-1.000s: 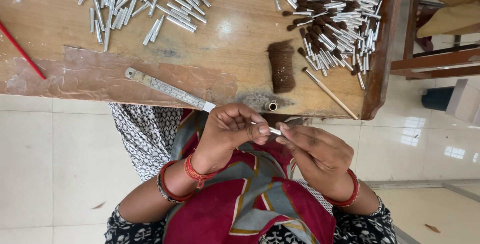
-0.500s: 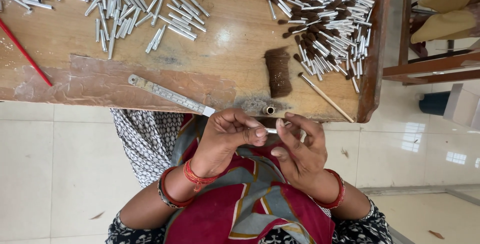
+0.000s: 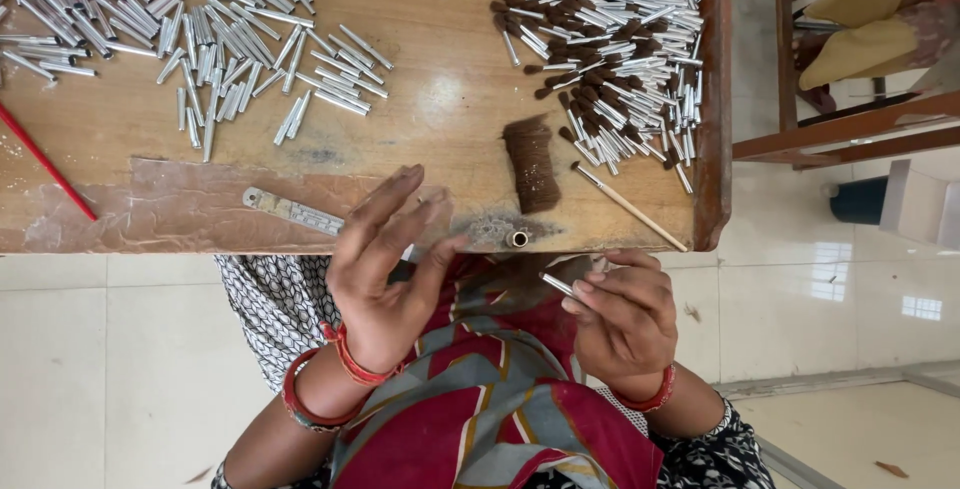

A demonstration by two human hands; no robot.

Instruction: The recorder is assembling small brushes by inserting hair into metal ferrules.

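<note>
Right hand (image 3: 625, 319): fingers pinching a tube (image 3: 556, 284) below the bench (image 3: 440, 79) front edge. Left hand (image 3: 385, 264): fingers spreading, holding nothing.

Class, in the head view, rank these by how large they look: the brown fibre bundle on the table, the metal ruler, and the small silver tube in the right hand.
1. Metal ruler, longest, though partly hidden by the left hand.
2. Brown fibre bundle.
3. Silver tube in the right hand, smallest.
</note>
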